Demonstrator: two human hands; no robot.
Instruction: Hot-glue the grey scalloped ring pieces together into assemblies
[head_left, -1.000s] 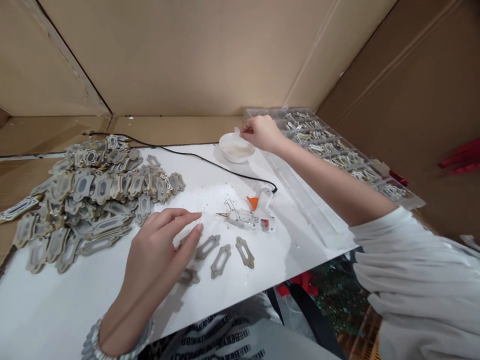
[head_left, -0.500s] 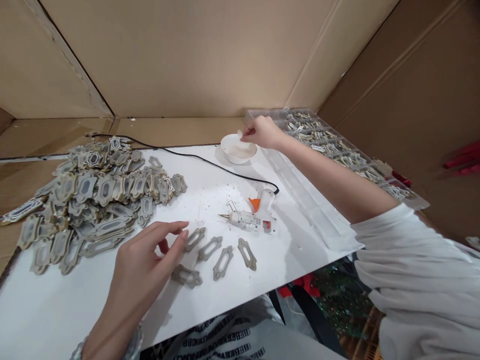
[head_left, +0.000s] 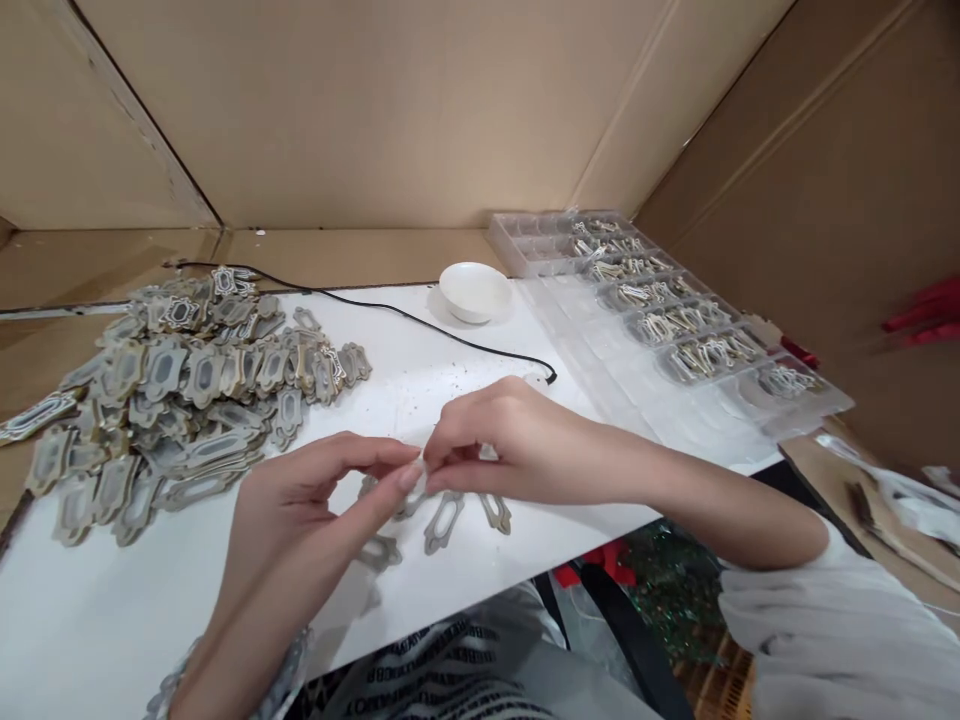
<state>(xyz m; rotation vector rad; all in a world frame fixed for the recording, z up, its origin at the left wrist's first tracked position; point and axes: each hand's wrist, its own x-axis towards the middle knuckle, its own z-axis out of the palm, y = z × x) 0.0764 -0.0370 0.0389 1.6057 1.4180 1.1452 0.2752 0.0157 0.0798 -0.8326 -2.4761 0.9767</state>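
I'm holding left hand (head_left: 304, 505) and right hand (head_left: 506, 440) fingertips close together, both pinched narrow, can't tell on what, with gray frames (head_left: 436, 543) lying loose beneath on the white tabletop (head_left: 120, 620).

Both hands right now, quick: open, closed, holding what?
Left hand: pinched closed; anything held is too small to tell.
Right hand: pinched closed beside it; anything held cannot be told.

L hand (head_left: 300, 510) & R hand (head_left: 502, 440) close tog.; fingers (head_left: 375, 453) bent, pinching; R forearm (head_left: 697, 490) angled in.
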